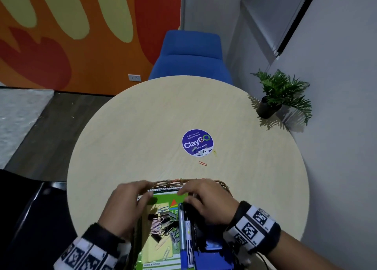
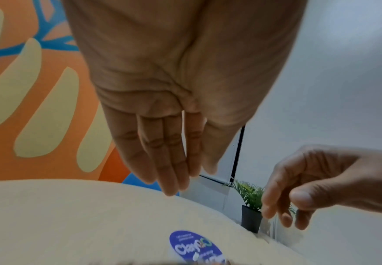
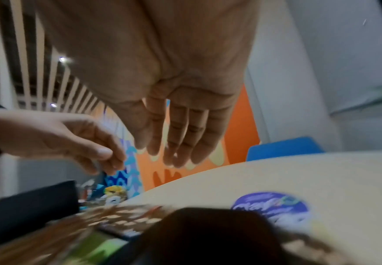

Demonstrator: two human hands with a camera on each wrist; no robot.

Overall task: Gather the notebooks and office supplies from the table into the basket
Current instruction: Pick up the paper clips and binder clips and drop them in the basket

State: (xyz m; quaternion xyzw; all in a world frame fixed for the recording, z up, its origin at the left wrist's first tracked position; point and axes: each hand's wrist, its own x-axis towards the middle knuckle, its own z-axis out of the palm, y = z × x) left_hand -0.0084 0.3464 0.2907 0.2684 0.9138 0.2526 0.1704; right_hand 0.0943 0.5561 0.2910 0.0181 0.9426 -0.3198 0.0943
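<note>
At the bottom of the frame we see both hands, left point(image 1: 124, 204) and right point(image 1: 208, 198), fingers relaxed and holding nothing, over the basket point(image 1: 221, 185) with its notebook point(image 1: 161, 198), while clips point(image 1: 202, 163) lie on the desk point(image 1: 142, 126).

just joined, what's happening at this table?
A person is tidying office supplies into a wicker basket at the near edge of the round table. Both hands, left hand and right hand, hover open over it, holding nothing. A green notebook, clips and markers are already inside. A red paper clip, a yellow paper clip and some staples remain on the table.
</note>
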